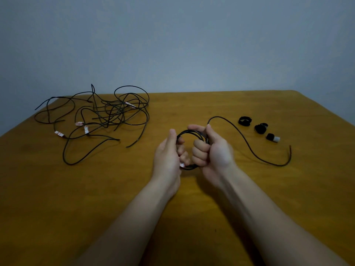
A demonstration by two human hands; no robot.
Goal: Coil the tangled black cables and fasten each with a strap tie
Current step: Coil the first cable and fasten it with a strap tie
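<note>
A black cable coil (200, 136) is clasped by the left grip (169, 152) and the right grip (210, 150). Its loose tail (249, 148) is laid across the counter (115, 189).

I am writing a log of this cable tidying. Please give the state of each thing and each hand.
coil: partly wound, held in both hands, no strap seen on it
loose end: unwound, lying curved on the table
tangled cables: loose heap, back left, untouched
strap ties: three, rolled, unused, at right
left hand: grips the coil's left side
right hand: grips the coil's right side
</note>
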